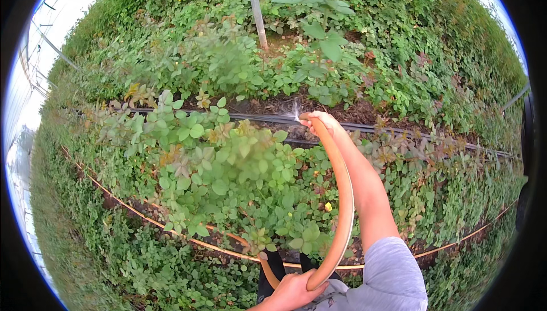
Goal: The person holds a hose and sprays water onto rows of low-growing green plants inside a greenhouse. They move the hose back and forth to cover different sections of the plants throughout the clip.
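Note:
An orange hose (340, 183) bends in a wide arc between my two hands. My right hand (321, 121), stretched out over the bed, is closed around the hose near its outlet. Water (295, 109) sprays from that end beside the black irrigation pipes (260, 118) on the soil. Close to my body, my left hand (297, 288) grips a lower stretch of the same hose. Leafy green plants (239, 161), which look like rose bushes, stand in front of me and partly cover the pipes.
A grey metal post (256, 10) rises from the bed beyond the pipes. A thin orange-yellow line (213, 248), probably more hose, runs across the ground near my legs. Taller stems (327, 42) stand at the far side. Greenhouse framing (55, 48) shows at the left.

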`<state>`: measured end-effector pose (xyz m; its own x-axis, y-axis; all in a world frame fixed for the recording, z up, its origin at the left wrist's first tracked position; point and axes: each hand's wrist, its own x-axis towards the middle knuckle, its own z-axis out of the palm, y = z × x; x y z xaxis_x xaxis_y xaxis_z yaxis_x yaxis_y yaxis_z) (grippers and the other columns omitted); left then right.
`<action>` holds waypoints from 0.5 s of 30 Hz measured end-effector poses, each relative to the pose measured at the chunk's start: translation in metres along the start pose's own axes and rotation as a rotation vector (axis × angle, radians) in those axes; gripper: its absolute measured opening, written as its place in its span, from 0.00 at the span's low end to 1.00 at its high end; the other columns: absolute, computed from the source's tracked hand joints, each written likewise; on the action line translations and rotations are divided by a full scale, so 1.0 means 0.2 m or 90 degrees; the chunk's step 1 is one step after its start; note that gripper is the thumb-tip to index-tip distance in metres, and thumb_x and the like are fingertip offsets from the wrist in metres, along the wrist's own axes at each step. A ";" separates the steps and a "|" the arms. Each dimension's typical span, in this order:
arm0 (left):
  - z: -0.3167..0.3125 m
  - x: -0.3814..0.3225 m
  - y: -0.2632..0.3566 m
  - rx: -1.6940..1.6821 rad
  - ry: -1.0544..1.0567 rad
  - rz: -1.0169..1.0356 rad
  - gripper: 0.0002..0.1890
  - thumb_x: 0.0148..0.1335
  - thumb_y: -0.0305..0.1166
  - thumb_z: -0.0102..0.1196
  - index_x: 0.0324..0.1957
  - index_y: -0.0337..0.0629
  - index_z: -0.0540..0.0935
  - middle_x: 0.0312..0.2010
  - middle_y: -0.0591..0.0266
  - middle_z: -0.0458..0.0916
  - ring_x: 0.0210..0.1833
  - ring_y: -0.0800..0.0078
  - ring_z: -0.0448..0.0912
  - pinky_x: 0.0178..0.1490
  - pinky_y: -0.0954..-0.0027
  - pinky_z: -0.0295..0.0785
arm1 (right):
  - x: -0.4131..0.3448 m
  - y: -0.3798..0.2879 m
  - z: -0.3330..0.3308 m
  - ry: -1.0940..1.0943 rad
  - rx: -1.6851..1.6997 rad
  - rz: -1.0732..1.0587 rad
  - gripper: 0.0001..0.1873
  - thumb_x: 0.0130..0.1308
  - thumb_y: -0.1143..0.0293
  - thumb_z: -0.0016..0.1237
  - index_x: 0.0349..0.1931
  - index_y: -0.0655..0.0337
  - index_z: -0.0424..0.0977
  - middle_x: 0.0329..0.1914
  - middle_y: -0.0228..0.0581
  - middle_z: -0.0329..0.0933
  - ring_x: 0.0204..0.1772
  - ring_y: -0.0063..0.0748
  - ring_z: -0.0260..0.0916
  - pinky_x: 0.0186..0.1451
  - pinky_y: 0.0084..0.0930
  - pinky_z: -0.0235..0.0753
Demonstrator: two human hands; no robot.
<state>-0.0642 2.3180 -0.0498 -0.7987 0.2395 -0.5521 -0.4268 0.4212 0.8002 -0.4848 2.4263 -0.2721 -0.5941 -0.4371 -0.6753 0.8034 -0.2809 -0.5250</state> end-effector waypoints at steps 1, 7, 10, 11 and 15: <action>-0.01 0.03 -0.02 -0.001 0.004 0.000 0.18 0.50 0.38 0.61 0.40 0.38 0.79 0.27 0.47 0.80 0.34 0.53 0.80 0.34 0.60 0.73 | 0.05 0.02 0.00 0.010 0.010 -0.003 0.20 0.61 0.70 0.44 0.51 0.68 0.61 0.42 0.48 0.74 0.20 0.25 0.69 0.19 0.20 0.75; -0.04 0.13 -0.14 -0.020 -0.076 0.032 0.19 0.56 0.43 0.60 0.44 0.42 0.77 0.26 0.55 0.80 0.29 0.60 0.80 0.37 0.68 0.74 | 0.07 0.02 -0.07 -0.050 -0.010 0.015 0.25 0.61 0.70 0.41 0.58 0.66 0.59 0.39 0.43 0.74 0.24 0.20 0.70 0.21 0.17 0.73; -0.05 0.11 -0.13 -0.028 -0.153 -0.045 0.17 0.56 0.43 0.60 0.41 0.44 0.77 0.25 0.56 0.79 0.32 0.61 0.81 0.38 0.69 0.74 | 0.08 0.04 -0.06 -0.079 0.020 0.038 0.20 0.60 0.70 0.42 0.53 0.64 0.61 0.39 0.46 0.74 0.24 0.21 0.68 0.22 0.18 0.72; -0.05 0.11 -0.13 -0.017 -0.175 -0.057 0.17 0.56 0.44 0.60 0.41 0.44 0.77 0.25 0.56 0.79 0.32 0.61 0.81 0.39 0.69 0.74 | 0.09 0.04 -0.09 -0.100 0.046 0.040 0.18 0.60 0.70 0.43 0.50 0.63 0.62 0.39 0.48 0.73 0.24 0.22 0.68 0.22 0.19 0.72; -0.15 0.09 0.00 -0.093 -0.025 0.053 0.17 0.51 0.38 0.60 0.40 0.38 0.78 0.27 0.46 0.80 0.34 0.52 0.80 0.33 0.59 0.73 | 0.09 0.06 -0.05 -0.069 0.088 0.059 0.16 0.58 0.73 0.43 0.48 0.62 0.62 0.39 0.49 0.72 0.24 0.22 0.67 0.22 0.19 0.72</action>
<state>-0.0915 2.2961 -0.0524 -0.8179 0.3039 -0.4885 -0.4188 0.2676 0.8677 -0.4871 2.4232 -0.2948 -0.5159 -0.5535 -0.6538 0.8565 -0.3462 -0.3828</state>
